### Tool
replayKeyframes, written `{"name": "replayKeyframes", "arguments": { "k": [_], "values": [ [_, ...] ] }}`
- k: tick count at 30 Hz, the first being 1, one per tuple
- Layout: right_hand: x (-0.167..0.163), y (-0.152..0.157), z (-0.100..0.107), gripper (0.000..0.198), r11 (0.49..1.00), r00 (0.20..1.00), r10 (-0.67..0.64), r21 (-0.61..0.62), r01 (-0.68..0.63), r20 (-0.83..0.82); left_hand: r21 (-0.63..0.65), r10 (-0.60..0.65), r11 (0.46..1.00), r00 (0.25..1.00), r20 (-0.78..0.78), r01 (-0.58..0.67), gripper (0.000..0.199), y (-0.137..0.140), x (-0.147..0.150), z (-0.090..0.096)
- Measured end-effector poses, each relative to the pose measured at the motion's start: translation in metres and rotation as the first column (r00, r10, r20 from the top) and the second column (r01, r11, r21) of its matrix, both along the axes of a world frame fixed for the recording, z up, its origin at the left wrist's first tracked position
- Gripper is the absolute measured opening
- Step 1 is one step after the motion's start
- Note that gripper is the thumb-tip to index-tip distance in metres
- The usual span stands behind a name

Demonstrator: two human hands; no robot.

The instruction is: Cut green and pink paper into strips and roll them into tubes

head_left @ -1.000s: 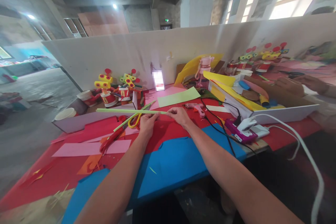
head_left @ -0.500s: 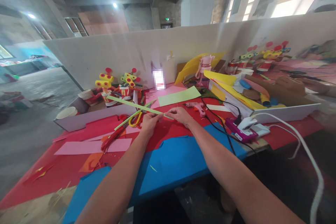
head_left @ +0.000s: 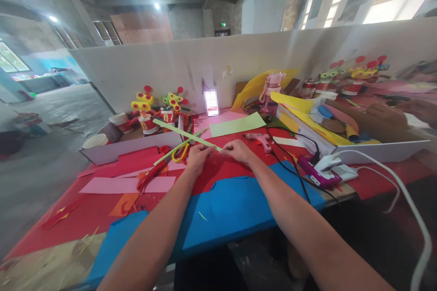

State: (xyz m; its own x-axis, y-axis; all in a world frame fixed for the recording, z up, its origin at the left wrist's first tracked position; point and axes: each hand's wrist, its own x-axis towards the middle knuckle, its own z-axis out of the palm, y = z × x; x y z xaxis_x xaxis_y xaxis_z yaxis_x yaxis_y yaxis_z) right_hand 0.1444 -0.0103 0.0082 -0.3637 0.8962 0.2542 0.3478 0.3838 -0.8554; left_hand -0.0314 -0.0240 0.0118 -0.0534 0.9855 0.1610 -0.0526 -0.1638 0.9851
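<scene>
A long, narrow light-green paper strip (head_left: 177, 132) slants above the table, its free end up to the left. My left hand (head_left: 200, 154) pinches it close to its lower end. At that end my right hand (head_left: 238, 151) has its fingertips closed on the strip. Below the strip lie yellow-handled scissors (head_left: 180, 152) and a second thin green strip (head_left: 167, 157). A wider light-green sheet (head_left: 238, 125) rests on pink paper beyond my hands. Right of my right hand is a pink glue gun (head_left: 260, 140).
Paper-cup figures (head_left: 147, 122) stand in a white box at the left. A purple power strip (head_left: 317, 172) with cables sits at the right, before a box of paper scraps (head_left: 382, 148). Red-handled scissors (head_left: 150, 176), blue paper (head_left: 232, 211) and a lit screen (head_left: 210, 102) are nearby. Another person's hand (head_left: 378, 113) shows far right.
The view has turned slightly left, so everything sits further right in the picture. Both hands keep hold of the green strip with little visible movement. Another person's second hand appears at the far right.
</scene>
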Motion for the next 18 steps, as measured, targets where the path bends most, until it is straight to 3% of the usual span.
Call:
{"name": "replayKeyframes", "arguments": {
  "k": [8, 12, 16, 18],
  "values": [
    [0.008, -0.005, 0.005, 0.032, 0.979, 0.992, 0.079, -0.180, -0.095, -0.094, 0.011, 0.061, 0.998, 0.993, 0.102, -0.062, 0.031, 0.009, -0.016, 0.004],
    [0.007, -0.005, 0.008, 0.031, 0.992, 0.996, 0.093, -0.083, -0.092, 0.006, -0.012, 0.043, 0.999, 0.996, 0.082, -0.042, 0.031, 0.004, -0.009, 0.002],
    [-0.002, -0.004, 0.008, 0.030, 0.995, 0.999, 0.015, 0.097, -0.019, 0.043, -0.016, -0.001, 1.000, 1.000, 0.025, 0.002, 0.030, 0.000, 0.004, -0.006],
    [-0.004, -0.003, 0.007, 0.032, 0.991, 0.998, -0.011, 0.132, 0.002, 0.062, -0.009, -0.011, 1.000, 1.000, 0.013, 0.011, 0.031, 0.000, 0.007, -0.009]
  ]
}}
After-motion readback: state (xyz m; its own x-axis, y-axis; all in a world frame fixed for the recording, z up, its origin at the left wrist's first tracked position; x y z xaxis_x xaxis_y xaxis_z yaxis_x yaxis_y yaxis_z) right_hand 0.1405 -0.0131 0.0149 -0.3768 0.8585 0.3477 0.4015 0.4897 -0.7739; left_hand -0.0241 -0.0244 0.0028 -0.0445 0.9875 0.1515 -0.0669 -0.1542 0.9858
